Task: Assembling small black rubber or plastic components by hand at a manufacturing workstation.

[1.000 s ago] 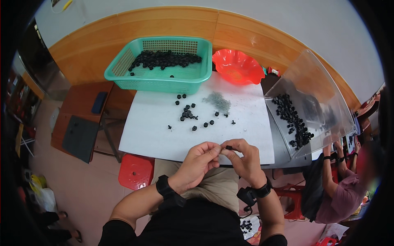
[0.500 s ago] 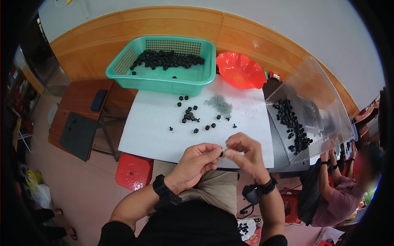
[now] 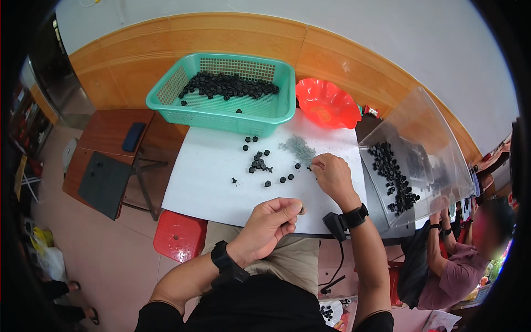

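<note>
Both hands were parted over the white table top.

Half a second earlier they were joined at the table's near edge; now the right hand was stretched, fingers pinched, to the grey heap of tiny parts, while a small black round cap was kept in the curled left hand. Loose black caps were scattered just beside.

Your right hand reaches to 12 o'clock, touching small grey bits; left hand pinches a black cap nr the white table edge.
</note>
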`<move>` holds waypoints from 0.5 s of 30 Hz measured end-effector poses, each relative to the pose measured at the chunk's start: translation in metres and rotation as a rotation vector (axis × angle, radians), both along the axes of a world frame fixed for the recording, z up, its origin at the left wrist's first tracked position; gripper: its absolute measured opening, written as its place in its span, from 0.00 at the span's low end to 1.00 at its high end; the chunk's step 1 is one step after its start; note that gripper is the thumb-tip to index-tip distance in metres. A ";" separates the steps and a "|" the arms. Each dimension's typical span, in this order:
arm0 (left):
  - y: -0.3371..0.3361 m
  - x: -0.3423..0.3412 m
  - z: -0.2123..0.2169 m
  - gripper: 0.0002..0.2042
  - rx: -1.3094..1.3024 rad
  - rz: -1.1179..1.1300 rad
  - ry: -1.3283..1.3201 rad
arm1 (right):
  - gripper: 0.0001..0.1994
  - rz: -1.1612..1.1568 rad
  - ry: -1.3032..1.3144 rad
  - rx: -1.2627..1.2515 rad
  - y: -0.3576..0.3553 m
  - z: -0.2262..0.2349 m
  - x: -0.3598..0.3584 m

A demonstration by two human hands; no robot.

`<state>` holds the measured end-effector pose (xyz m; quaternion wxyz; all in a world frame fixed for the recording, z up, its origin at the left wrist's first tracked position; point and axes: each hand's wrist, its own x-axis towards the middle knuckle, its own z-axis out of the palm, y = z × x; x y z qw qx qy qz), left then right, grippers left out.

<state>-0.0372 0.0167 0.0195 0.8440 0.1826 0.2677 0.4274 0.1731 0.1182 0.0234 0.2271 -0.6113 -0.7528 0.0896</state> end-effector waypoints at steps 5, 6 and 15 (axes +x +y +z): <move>0.001 -0.001 -0.003 0.07 0.005 -0.007 0.001 | 0.05 0.033 0.118 0.015 0.005 -0.005 0.003; 0.001 -0.001 -0.004 0.07 0.005 -0.009 0.000 | 0.05 0.032 0.117 0.015 0.006 -0.006 0.004; 0.001 0.001 -0.008 0.07 0.009 -0.010 0.024 | 0.11 0.025 0.252 -0.058 0.003 -0.004 0.012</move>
